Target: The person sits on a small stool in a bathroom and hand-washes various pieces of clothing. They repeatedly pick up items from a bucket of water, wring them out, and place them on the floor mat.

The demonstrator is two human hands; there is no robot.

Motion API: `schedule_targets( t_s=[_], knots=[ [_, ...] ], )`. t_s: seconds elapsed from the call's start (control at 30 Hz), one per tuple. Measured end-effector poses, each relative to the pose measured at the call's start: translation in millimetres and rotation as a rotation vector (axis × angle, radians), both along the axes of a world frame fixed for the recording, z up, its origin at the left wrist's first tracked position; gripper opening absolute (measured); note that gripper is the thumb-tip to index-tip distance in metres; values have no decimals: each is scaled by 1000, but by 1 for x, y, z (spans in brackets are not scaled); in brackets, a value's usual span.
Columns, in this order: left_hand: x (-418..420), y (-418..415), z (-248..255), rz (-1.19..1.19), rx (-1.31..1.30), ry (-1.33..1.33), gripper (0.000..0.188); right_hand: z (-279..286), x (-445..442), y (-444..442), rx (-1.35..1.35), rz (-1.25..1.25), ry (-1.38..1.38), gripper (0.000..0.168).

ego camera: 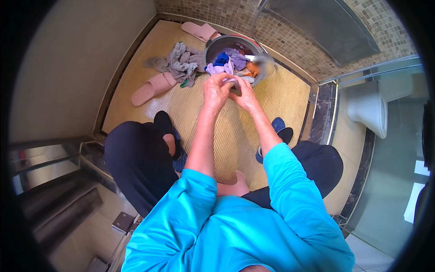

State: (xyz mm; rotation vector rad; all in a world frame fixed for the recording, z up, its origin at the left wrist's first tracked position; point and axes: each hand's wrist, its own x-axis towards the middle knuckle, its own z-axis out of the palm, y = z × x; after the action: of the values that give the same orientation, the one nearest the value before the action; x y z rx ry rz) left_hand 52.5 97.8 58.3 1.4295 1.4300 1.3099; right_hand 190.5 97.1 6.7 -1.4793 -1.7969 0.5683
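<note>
In the head view, a grey basin with a red rim edge stands on the ribbed floor and holds wet clothes, among them a blue cloth, a purple cloth and an orange cloth. At its near edge my left hand and my right hand meet, fingertips close together, pinching a light purple cloth. A blurred round thing, perhaps a shower head, covers the basin's right side. Left of the basin a heap of grey cloths lies on the floor.
Pink slippers lie behind the basin and left of it. A grey hose hangs along the mosaic wall. My feet stand apart on the floor. A white toilet is at the right, beyond a dark stone sill and glass panel.
</note>
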Motion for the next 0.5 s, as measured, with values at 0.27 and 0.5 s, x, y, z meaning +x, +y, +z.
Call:
schedule_targets(
  t_s=[0.27,0.5],
  knots=[
    [-6,-12,-17,-36,-71,104,16,-8,27,13,109,-211,67,18],
    [12,-24,-52,-12,-175,-111,13,-1,17,-10,-301,-39,595,27]
  ],
)
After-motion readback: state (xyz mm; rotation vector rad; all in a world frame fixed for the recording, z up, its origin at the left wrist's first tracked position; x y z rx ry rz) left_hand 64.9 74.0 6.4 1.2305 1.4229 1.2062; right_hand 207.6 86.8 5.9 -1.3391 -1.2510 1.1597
